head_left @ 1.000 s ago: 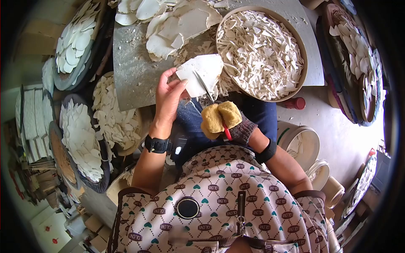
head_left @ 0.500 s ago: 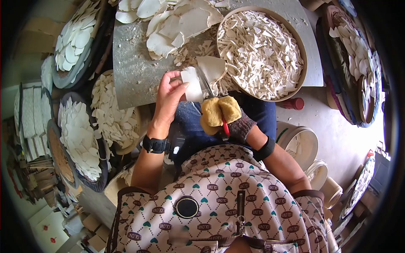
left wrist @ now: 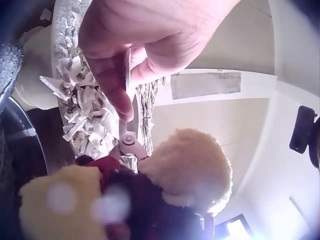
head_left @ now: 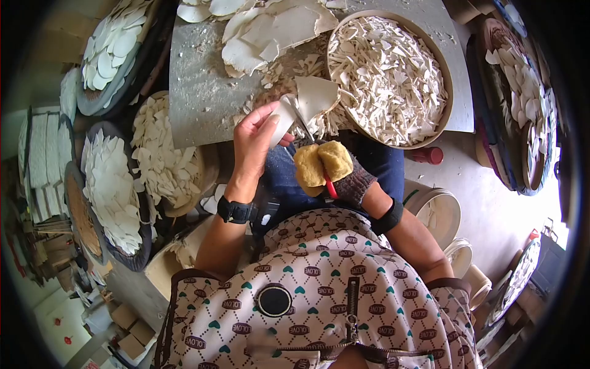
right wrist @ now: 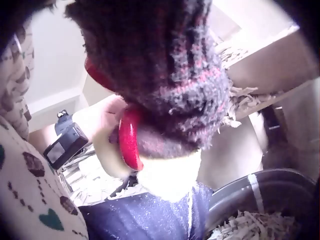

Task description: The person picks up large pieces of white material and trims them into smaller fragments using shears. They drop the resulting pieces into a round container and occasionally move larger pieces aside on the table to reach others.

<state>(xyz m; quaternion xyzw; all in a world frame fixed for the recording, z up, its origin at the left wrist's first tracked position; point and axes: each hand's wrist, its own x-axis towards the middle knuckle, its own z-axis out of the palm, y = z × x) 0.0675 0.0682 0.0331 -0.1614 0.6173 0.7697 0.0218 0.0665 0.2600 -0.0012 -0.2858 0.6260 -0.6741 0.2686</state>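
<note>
My bare left hand [head_left: 251,144] pinches a thin, flat white piece [head_left: 283,125] between thumb and fingers, tilted over my lap near the table edge. In the left wrist view this piece [left wrist: 128,70] shows nearly edge-on. My gloved right hand [head_left: 357,183] grips red-handled scissors [head_left: 305,127], with thick yellow padding [head_left: 322,163] around the grip. The blades run up beside the held piece, and a paler grey-white part [head_left: 318,95] shows on their far side. A red handle loop [right wrist: 129,140] appears in the right wrist view; much of the right hand is hidden by glove and padding.
A round tray [head_left: 449,92] full of white chips stands on the metal table [head_left: 192,98], beside large brittle white sheets [head_left: 270,34]. Baskets of flat white pieces [head_left: 110,190] stand at left. A bucket [head_left: 445,212] and a red cylinder [head_left: 434,155] are at right.
The white piece showed broad and flat; its held part has tipped steeply, with another part across the blades. The left hand has turned slightly. The right hand keeps its grip on the scissors.
</note>
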